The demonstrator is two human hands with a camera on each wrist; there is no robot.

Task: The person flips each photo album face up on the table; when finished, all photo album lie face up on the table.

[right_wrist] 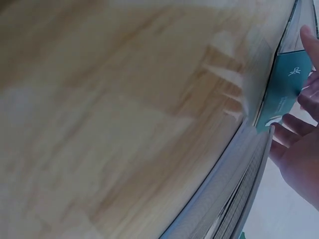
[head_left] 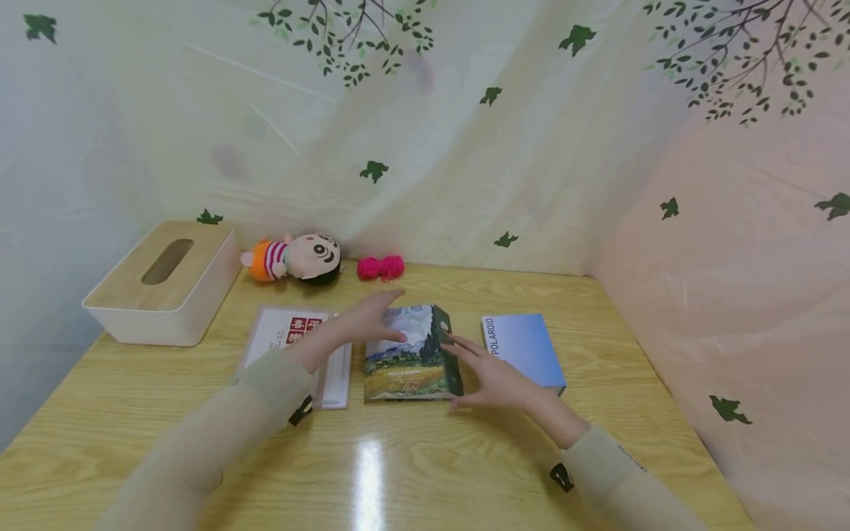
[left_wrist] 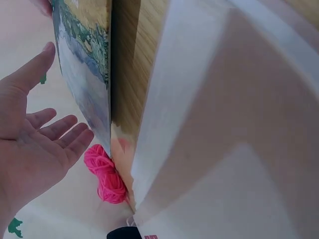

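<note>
A photo album (head_left: pixel 406 365) with a painted landscape on its cover lies in the middle of the table. Over its upper left part reaches my left hand (head_left: pixel 367 318), fingers spread and thumb apart. In the left wrist view that hand (left_wrist: pixel 40 139) has relaxed fingers beside the album (left_wrist: pixel 84 79), gripping nothing. My right hand (head_left: pixel 494 377) is at the album's dark green right side, fingers extended and thumb near the lower corner. Seen from the right wrist, the hand (right_wrist: pixel 301 144) is close to the green spine (right_wrist: pixel 284 92); whether its fingertips touch is unclear.
A blue Polaroid album or box (head_left: pixel 524 350) lies right of my right hand. Under my left forearm is a white document in a clear cover (head_left: pixel 335 387). Behind are pink yarn (head_left: pixel 381 268), a doll (head_left: pixel 295 258) and a tissue box (head_left: pixel 162 273).
</note>
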